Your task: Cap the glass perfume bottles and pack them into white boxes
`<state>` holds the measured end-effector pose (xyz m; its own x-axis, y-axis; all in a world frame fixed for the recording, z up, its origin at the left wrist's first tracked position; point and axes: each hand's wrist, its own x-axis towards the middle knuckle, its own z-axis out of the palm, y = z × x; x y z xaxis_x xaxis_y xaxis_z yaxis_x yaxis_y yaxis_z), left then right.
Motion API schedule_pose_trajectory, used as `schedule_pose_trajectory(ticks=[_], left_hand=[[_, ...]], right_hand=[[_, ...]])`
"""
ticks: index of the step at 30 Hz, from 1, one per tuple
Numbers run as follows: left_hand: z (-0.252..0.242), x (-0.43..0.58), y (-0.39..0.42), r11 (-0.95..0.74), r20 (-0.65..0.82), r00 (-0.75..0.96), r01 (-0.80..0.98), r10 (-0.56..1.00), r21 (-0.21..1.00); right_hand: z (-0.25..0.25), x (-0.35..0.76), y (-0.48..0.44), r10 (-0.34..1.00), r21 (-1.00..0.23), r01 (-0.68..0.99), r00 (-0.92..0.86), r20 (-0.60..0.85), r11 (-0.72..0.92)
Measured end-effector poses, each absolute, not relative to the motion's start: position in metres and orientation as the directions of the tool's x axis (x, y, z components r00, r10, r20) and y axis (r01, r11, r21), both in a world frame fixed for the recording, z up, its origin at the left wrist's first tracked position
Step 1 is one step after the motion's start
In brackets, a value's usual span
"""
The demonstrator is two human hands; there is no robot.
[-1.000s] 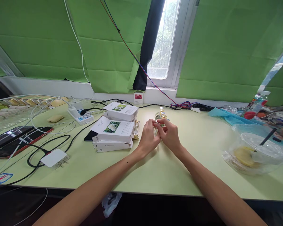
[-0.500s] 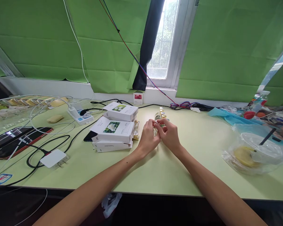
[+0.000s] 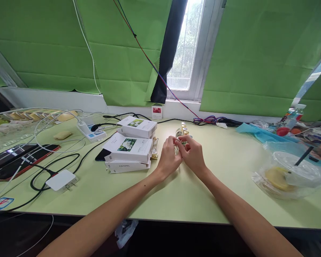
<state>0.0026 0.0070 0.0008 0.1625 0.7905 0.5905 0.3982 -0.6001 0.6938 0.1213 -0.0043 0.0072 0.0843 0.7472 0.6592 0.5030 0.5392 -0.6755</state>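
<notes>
In the middle of the table, my left hand [image 3: 169,159] and my right hand [image 3: 192,155] meet at the fingertips over a small clear glass perfume bottle [image 3: 176,150]. The left fingers are wrapped round its side, while the right thumb and index finger pinch at its top. Most of the bottle is hidden by my fingers. Just behind them stand several glass bottles with gold caps [image 3: 183,129]. Left of my left hand, a glass bottle with a gold cap [image 3: 154,148] lies against white flower-printed boxes [image 3: 135,148].
Another white box [image 3: 137,125] lies behind the stack. To the left are a power strip [image 3: 91,133], a white charger [image 3: 62,181], cables and phones [image 3: 18,160]. A bagged plastic cup with a straw [image 3: 294,171] stands right. Other people's hands show at both edges.
My hands stay almost still around the bottle, with only slight finger movement. At the left edge, another person's hand has shifted a little.
</notes>
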Motion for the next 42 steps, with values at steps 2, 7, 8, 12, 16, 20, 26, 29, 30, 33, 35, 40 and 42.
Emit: schedule_pose_trajectory(ticks=[2, 7, 8, 12, 16, 20, 26, 29, 30, 33, 35, 40, 42], left_hand=[[-0.001, 0.003, 0.007, -0.604, 0.598, 0.154, 0.396, 0.786, 0.692], [-0.002, 0.003, 0.008, -0.614, 0.609, 0.159, 0.401, 0.777, 0.679], [-0.002, 0.003, 0.008, -0.617, 0.611, 0.161, 0.404, 0.775, 0.675], [-0.001, 0.003, 0.008, -0.627, 0.62, 0.168, 0.404, 0.767, 0.666], [-0.001, 0.003, 0.007, -0.625, 0.619, 0.166, 0.407, 0.767, 0.666], [-0.001, 0.003, 0.007, -0.623, 0.62, 0.163, 0.414, 0.768, 0.663], [-0.001, 0.004, 0.007, -0.623, 0.621, 0.152, 0.401, 0.769, 0.672], [-0.001, 0.004, 0.006, -0.622, 0.615, 0.153, 0.375, 0.773, 0.688], [-0.001, 0.004, 0.006, -0.616, 0.61, 0.149, 0.373, 0.778, 0.694], [0.0, 0.004, 0.005, -0.609, 0.604, 0.145, 0.376, 0.783, 0.699], [0.0, 0.005, 0.005, -0.609, 0.606, 0.144, 0.376, 0.783, 0.698], [-0.002, 0.005, 0.007, -0.574, 0.576, 0.126, 0.393, 0.808, 0.719], [-0.003, 0.004, 0.008, -0.576, 0.58, 0.122, 0.39, 0.806, 0.718]], right_hand=[[0.007, 0.122, -0.003, 0.747, -0.68, 0.492, 0.085, 0.659, 0.544], [0.006, 0.122, -0.001, 0.743, -0.682, 0.475, 0.083, 0.664, 0.556], [0.006, 0.122, 0.0, 0.743, -0.682, 0.472, 0.08, 0.665, 0.559], [0.004, 0.123, 0.002, 0.741, -0.678, 0.473, 0.075, 0.668, 0.563], [0.002, 0.123, 0.006, 0.735, -0.673, 0.474, 0.076, 0.674, 0.569], [0.002, 0.123, 0.006, 0.74, -0.679, 0.473, 0.081, 0.668, 0.561], [0.006, 0.126, 0.0, 0.763, -0.695, 0.468, 0.067, 0.643, 0.545], [0.008, 0.127, -0.001, 0.761, -0.689, 0.446, 0.027, 0.648, 0.571], [0.009, 0.128, -0.001, 0.761, -0.689, 0.438, 0.015, 0.648, 0.578], [0.01, 0.128, -0.001, 0.767, -0.693, 0.424, -0.006, 0.642, 0.583], [0.01, 0.128, -0.001, 0.772, -0.697, 0.425, -0.008, 0.635, 0.578], [0.01, 0.128, -0.002, 0.79, -0.711, 0.43, -0.008, 0.613, 0.556], [0.01, 0.128, -0.002, 0.797, -0.717, 0.426, -0.015, 0.603, 0.551]])
